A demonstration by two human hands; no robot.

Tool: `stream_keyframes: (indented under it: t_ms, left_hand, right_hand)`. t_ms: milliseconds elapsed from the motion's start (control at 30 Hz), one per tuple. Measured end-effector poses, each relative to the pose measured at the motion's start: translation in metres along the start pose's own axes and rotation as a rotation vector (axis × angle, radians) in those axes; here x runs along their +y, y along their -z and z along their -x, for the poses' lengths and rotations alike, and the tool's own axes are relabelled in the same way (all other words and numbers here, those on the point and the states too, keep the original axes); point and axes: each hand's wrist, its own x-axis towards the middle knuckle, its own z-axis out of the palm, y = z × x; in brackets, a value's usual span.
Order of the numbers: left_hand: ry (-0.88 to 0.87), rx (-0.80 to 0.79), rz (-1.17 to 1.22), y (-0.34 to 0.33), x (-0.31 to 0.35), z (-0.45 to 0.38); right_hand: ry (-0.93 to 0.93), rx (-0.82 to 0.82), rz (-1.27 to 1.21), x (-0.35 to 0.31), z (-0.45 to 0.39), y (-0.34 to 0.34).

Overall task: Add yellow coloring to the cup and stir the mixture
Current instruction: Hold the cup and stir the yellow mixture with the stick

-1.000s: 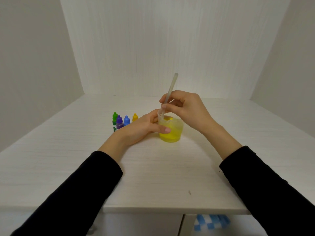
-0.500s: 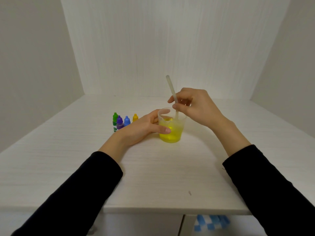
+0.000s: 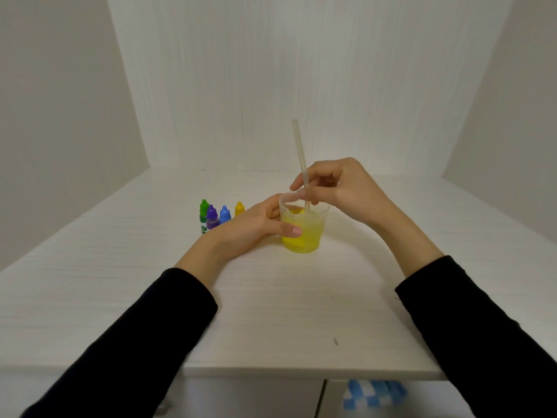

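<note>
A small clear plastic cup [image 3: 303, 226] is seen standing upright on the white desk [image 3: 271, 297], about half filled with a yellow mixture. It is steadied by the left hand [image 3: 250, 229], whose thumb is laid across the near wall while the fingers are curled round the far side. A pale stirring stick [image 3: 301, 167] is pinched between the thumb and fingers of the right hand [image 3: 340, 188], just above the rim, with its lower end dipped into the liquid and its upper end tilted slightly to the left. The cup is judged to be light and thin-walled, easily tipped or squeezed out of shape, so it is best held low around the wall, as is done here; the stick is judged light and fairly stiff, and is well controlled by a pinch close to the rim. Behind the left hand, four small dropper bottles are grouped: green [image 3: 204, 214], purple [image 3: 212, 217], blue [image 3: 225, 214] and yellow [image 3: 239, 209]. Compared with a second ago, the stick's top has been swung from a rightward lean to a leftward one, and the right hand has been shifted to the right, while the left hand's hold is unchanged.
</note>
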Motion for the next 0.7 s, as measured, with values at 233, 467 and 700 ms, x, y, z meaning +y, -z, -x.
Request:
stream_keyframes:
  t_ms: [233, 467, 700]
  left_hand:
    - [-0.008, 0.007, -0.006, 0.0, 0.001, 0.001]
    - [0.0, 0.005, 0.0, 0.0, 0.0, 0.0]
    - [0.009, 0.011, 0.018, 0.0, 0.0, 0.0]
  right_hand:
    - [-0.011, -0.013, -0.104, 0.003, -0.003, -0.01]
    - [-0.019, 0.023, 0.017, 0.01, -0.004, -0.008]
    - [0.051, 0.108, 0.29, 0.014, -0.008, -0.005]
